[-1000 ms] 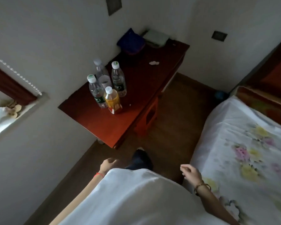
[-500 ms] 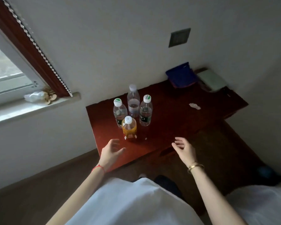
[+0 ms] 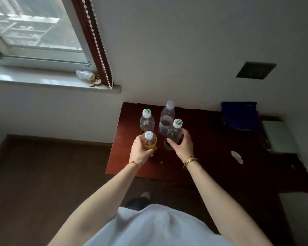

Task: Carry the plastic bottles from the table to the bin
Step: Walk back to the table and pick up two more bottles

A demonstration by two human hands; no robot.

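leftmost, left hand [image 3: 140,150]: fingers wrapped round the orange bottle [image 3: 149,142], upright, white cap up, base on or just above the table [image 3: 212,157] near its front left corner, which i cannot tell. behind it, two loose bottles: green-capped clear bottle [image 3: 146,121] and taller white-capped bottle [image 3: 166,119], both upright, standing on the table near the wall. rightmost, right hand [image 3: 182,145]: closed round a second green-capped bottle [image 3: 174,133], long axis near vertical, cap up.
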